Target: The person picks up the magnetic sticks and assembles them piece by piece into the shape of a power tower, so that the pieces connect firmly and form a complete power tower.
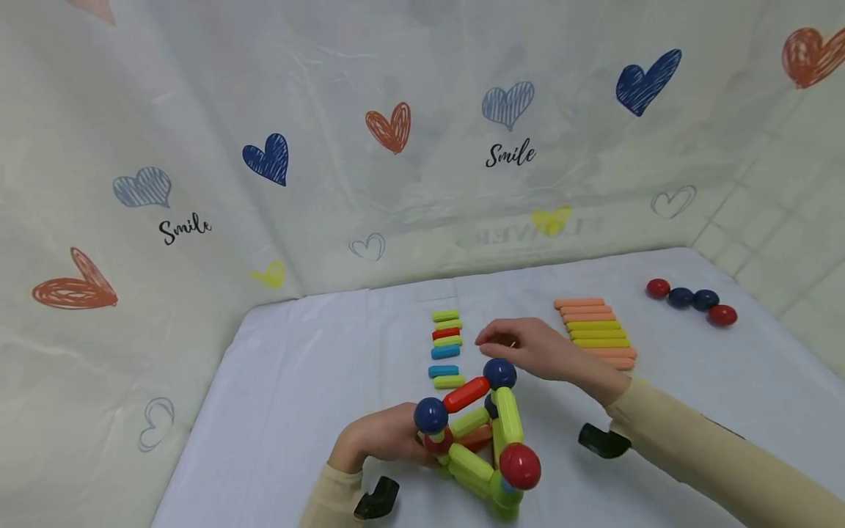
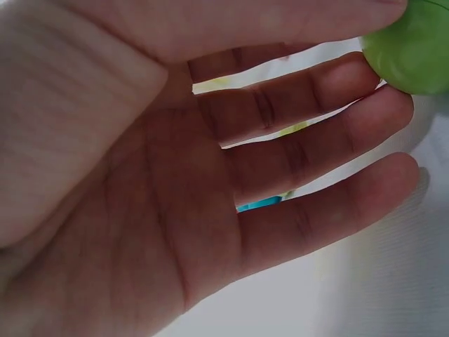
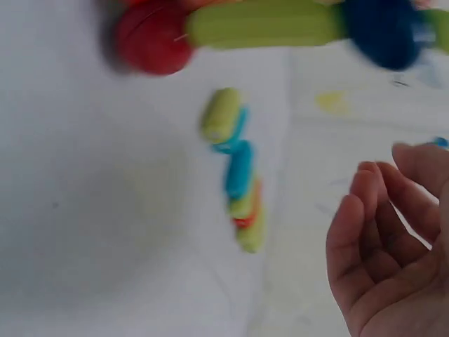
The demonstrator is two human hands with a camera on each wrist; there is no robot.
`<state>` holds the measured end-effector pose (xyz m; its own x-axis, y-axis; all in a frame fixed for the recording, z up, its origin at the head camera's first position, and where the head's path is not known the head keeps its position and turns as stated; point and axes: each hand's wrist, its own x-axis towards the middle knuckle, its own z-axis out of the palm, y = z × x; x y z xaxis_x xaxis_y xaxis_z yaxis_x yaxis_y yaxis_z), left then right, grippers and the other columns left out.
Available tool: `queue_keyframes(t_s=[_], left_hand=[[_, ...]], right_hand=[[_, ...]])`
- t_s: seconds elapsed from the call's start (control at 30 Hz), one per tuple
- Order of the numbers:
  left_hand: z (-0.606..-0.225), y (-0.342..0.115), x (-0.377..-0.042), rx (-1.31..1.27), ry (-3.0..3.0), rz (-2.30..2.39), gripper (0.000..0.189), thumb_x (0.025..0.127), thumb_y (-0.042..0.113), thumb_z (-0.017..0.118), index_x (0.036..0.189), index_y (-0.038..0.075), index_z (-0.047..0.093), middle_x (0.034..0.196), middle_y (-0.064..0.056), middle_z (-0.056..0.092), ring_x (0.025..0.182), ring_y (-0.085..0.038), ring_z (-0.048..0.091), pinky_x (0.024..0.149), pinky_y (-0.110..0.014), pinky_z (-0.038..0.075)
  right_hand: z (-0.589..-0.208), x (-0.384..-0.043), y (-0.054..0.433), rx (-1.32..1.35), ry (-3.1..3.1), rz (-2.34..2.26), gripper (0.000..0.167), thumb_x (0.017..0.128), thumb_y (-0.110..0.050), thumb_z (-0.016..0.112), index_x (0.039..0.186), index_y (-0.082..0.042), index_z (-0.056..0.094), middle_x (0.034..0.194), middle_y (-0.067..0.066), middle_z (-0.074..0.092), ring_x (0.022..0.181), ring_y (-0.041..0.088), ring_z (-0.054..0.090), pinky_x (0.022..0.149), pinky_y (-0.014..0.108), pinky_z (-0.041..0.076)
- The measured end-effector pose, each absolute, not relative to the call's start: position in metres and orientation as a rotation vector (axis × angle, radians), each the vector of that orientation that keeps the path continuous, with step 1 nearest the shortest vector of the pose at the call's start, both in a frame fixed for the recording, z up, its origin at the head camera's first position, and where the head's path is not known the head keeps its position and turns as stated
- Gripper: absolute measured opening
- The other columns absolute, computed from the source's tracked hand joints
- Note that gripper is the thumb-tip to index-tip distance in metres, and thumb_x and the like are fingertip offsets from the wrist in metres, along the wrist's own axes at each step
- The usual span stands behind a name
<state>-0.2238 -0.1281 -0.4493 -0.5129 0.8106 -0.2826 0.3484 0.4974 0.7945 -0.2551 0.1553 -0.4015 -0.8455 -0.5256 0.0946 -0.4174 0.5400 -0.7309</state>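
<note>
A stick-and-ball structure of lime, red and orange sticks [image 1: 470, 469] joined by blue, red and green balls stands near the front of the table. Its blue balls [image 1: 431, 416] and a red ball [image 1: 520, 466] sit at the upper corners. My left hand [image 1: 392, 434] holds the structure low on its left side; in the left wrist view the thumb and fingertips pinch a green ball [image 2: 414, 49]. Just beyond the structure hovers my right hand [image 1: 528, 345], its fingers loosely curled with nothing in them. The right wrist view shows this hand [image 3: 393, 253] beside the structure's blue ball [image 3: 382, 31].
Short lime, red and blue sticks [image 1: 445, 352] lie in a column behind the structure. To the right, longer orange and yellow sticks [image 1: 597, 334] are lined up side by side. Red and blue balls [image 1: 680, 297] form a row at the far right, near the table's edge.
</note>
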Motion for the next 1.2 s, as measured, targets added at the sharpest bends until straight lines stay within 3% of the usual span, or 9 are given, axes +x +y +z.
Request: queue_keyframes(t_s=[0.17,0.47,0.67,0.9,1.03,1.2], left_hand=[[-0.448,-0.127,-0.224,0.944,2.087,0.907,0.038,0.082,0.011,0.08,0.117,0.012,0.066,0.1,0.011,0.067,0.088,0.0,0.058,0.089,-0.021,0.048],[-0.448,-0.124,-0.224,0.917,2.099,0.907,0.035,0.08,0.009,0.081,0.113,0.012,0.068,0.097,0.012,0.067,0.086,0.0,0.057,0.086,-0.02,0.048],[-0.448,-0.124,-0.224,0.902,2.119,0.882,0.037,0.08,0.011,0.081,0.114,0.013,0.067,0.098,0.012,0.067,0.086,0.0,0.057,0.086,-0.02,0.048],[-0.449,-0.124,-0.222,0.855,2.102,0.898,0.042,0.08,0.008,0.08,0.119,0.013,0.065,0.103,0.011,0.067,0.089,-0.001,0.057,0.09,-0.022,0.047],[-0.45,-0.119,-0.219,0.825,2.075,0.929,0.042,0.079,0.006,0.081,0.116,0.014,0.063,0.102,0.011,0.064,0.092,-0.003,0.055,0.091,-0.024,0.047],[-0.452,-0.114,-0.217,0.775,2.077,0.935,0.047,0.076,0.006,0.083,0.116,0.018,0.061,0.103,0.012,0.061,0.095,-0.004,0.054,0.091,-0.026,0.047]], right_hand=[[-0.429,-0.278,0.127,-1.007,2.493,-1.002,0.027,0.094,-0.019,0.065,0.114,-0.002,0.066,0.1,0.004,0.067,0.087,0.015,0.059,0.076,0.028,0.052],[-0.458,-0.292,0.094,-0.993,2.586,-0.667,0.015,0.084,-0.013,0.075,0.096,-0.008,0.067,0.081,-0.005,0.058,0.075,0.012,0.053,0.072,0.028,0.05],[-0.466,-0.291,0.109,-1.117,2.633,-0.557,0.02,0.084,-0.013,0.076,0.102,-0.008,0.07,0.083,-0.006,0.055,0.078,0.01,0.051,0.073,0.025,0.048],[-0.442,-0.261,0.144,-0.988,2.576,-0.783,0.018,0.087,-0.012,0.074,0.104,-0.009,0.068,0.091,-0.005,0.061,0.085,0.012,0.055,0.078,0.032,0.052],[-0.438,-0.238,0.169,-0.761,2.506,-0.948,0.013,0.092,-0.022,0.069,0.102,-0.014,0.064,0.087,-0.008,0.063,0.081,0.012,0.057,0.073,0.029,0.052],[-0.439,-0.207,0.207,-0.611,2.121,-1.115,0.012,0.093,-0.019,0.065,0.102,-0.012,0.063,0.088,0.0,0.065,0.08,0.016,0.061,0.07,0.027,0.053]])
